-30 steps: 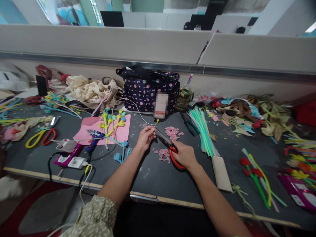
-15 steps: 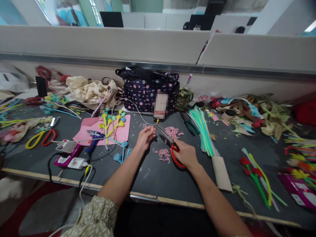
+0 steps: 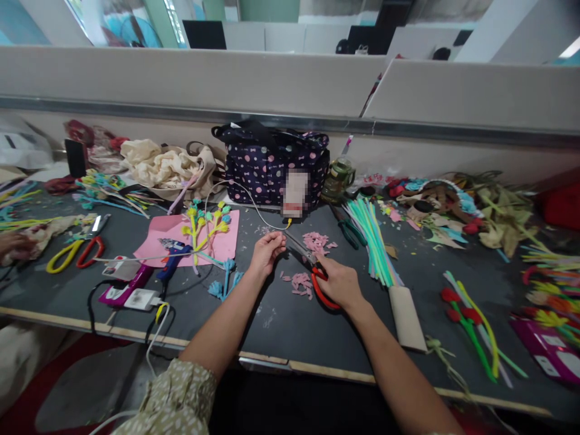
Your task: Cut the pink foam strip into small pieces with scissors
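craft surface (image 3: 281, 326), seen from above the worker's forearms
left hand (image 3: 268, 251), grip pinched on something too small to identify, sits just left of red-handled scissors (image 3: 312, 266); blades slant up-left toward it from the right hand (image 3: 341, 284), grip closed round the handles.

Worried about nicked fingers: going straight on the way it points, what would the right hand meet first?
Probably the left hand: the red-handled scissors in the right hand aim up-left at its fingertips, close by. Depth is unclear; the blades might pass just behind them.
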{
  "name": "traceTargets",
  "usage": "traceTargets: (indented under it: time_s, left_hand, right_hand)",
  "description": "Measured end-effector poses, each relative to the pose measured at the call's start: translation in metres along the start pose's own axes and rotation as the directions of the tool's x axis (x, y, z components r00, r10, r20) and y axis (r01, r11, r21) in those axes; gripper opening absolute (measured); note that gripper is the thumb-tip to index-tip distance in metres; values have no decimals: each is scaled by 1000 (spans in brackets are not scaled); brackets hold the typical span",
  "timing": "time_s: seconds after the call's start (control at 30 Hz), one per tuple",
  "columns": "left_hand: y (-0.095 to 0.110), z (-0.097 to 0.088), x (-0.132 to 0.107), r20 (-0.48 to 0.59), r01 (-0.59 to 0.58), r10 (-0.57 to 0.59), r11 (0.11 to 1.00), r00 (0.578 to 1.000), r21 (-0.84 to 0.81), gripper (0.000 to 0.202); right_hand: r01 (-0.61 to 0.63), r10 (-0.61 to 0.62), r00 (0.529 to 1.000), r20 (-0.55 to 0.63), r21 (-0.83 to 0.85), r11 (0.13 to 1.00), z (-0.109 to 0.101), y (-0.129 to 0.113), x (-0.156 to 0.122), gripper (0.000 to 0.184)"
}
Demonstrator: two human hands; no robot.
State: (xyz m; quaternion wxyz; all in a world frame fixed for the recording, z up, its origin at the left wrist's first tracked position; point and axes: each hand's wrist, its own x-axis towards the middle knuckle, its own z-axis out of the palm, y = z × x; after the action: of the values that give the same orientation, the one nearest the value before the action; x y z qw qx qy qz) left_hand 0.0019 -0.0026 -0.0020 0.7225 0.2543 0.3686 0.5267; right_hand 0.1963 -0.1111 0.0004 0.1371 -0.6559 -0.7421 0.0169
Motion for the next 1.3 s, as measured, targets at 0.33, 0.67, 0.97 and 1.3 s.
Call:
traceTargets:
  time_s: [0.33,0.67,0.97,1.3]
  left_hand:
    - [0,0,0,-10,-30,30,1000,999,5,27]
    - [1,2,-2,-11,-22,22,1000,1000,-9,26]
    - [1,2,-3,-13,-7,6,1000,1000,-13,24]
    - [1,1,-3,-16,6,-6,1000,1000,-19,25]
  right_hand:
    - [31,-32,999,24,26,999,0,-2,-1,52]
    - [23,-24,999,32,25,999,0,-5,-1,50]
    - [16,-18,999,40,40,999,2,-6,-1,50]
    - [17,-20,999,43,72,997,5,-6,-1,48]
